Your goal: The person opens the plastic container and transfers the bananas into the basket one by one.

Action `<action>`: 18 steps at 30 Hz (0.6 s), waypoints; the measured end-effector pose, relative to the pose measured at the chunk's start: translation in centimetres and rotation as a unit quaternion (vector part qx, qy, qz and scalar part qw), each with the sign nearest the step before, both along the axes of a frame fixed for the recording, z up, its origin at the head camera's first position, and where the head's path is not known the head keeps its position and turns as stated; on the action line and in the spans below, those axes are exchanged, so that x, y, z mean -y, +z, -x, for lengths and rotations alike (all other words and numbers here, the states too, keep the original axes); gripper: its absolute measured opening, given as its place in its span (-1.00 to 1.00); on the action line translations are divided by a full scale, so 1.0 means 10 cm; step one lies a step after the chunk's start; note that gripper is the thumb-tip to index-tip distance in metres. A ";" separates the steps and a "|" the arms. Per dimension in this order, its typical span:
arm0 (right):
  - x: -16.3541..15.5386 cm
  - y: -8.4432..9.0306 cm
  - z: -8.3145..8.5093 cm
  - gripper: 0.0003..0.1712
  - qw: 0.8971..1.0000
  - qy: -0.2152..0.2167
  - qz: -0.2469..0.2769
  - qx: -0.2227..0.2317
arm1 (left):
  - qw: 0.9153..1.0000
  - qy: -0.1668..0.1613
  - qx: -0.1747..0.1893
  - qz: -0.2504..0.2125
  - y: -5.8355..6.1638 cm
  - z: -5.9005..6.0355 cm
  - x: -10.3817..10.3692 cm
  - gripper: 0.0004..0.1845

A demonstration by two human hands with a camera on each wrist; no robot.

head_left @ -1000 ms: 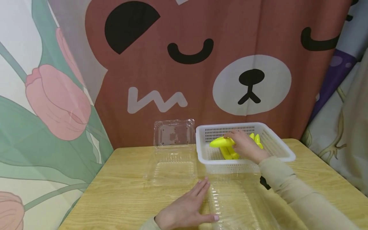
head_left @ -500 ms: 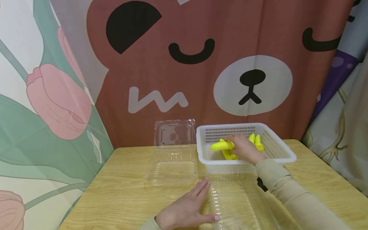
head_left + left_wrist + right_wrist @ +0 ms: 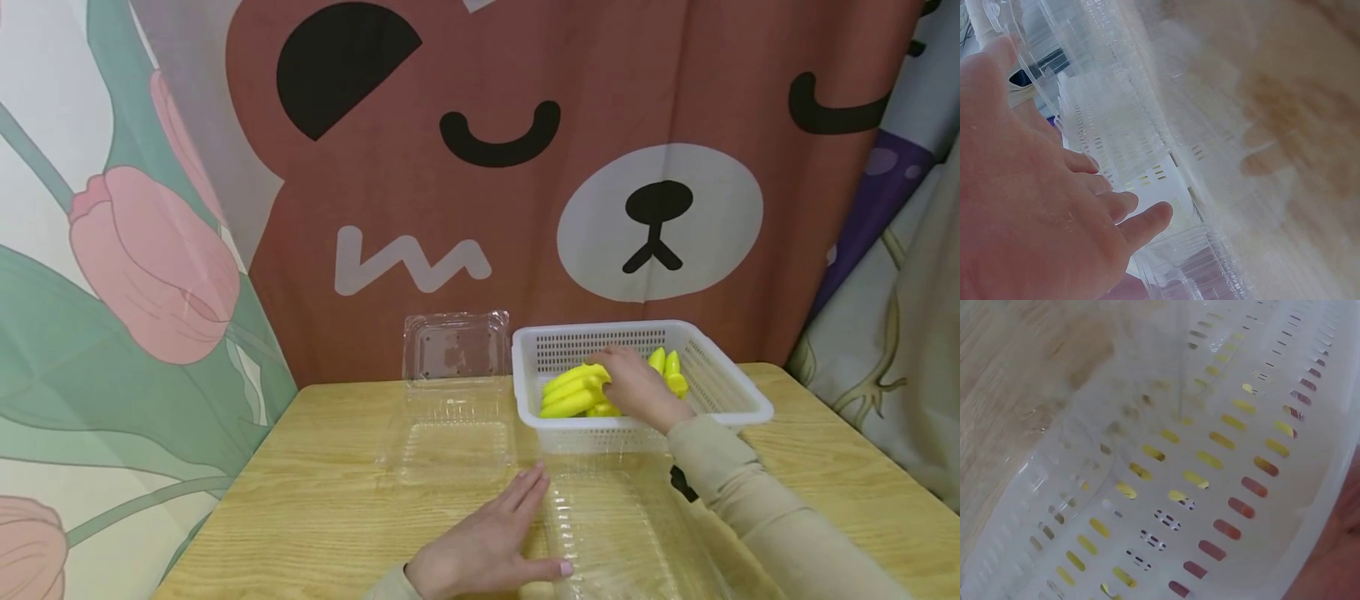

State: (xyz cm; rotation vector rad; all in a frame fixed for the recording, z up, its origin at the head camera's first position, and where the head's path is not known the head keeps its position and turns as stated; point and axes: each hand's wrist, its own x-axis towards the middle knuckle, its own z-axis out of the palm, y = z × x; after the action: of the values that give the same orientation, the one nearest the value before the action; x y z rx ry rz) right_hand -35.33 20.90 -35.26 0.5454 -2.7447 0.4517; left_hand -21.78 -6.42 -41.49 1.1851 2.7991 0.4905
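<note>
Right hand (image 3: 637, 385) has its fingers wrapped on the banana bunch (image 3: 573, 393) in the basket (image 3: 750, 408), so lift straight up clear of the rim while the flat, open left hand (image 3: 480, 550) pins the clear box (image 3: 630, 533) to the counter (image 3: 315, 500).

A basket (image 3: 738, 398) is placed at the back right of the table (image 3: 315, 508), and bananas (image 3: 573, 392) are kept inside it. An open box (image 3: 453, 417) is set just left of the basket. A second box (image 3: 622, 533) is laid in front of the basket, near the table's front edge.
</note>
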 end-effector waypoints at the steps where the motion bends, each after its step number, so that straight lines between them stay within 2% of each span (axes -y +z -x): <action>1: 0.00 0.00 0.00 -0.49 1.000 -0.002 0.000 0.000 | 1.000 0.000 0.000 -0.001 0.00 0.00 0.00 0.07; 7: 0.02 -0.01 -0.02 -0.50 1.000 -0.012 0.000 -0.001 | 1.000 -0.001 0.004 -0.007 0.00 0.01 0.00 0.07; 18: 0.04 0.00 -0.07 -0.49 0.999 -0.026 -0.004 0.036 | 1.000 -0.004 0.006 -0.004 -0.01 0.01 0.00 0.07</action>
State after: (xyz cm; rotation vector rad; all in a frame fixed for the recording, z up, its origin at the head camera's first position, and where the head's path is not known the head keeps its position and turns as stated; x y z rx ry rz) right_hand -34.62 20.53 -35.26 0.4675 -2.8233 0.4555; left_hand -21.90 -6.46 -41.56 1.1893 2.7847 0.5055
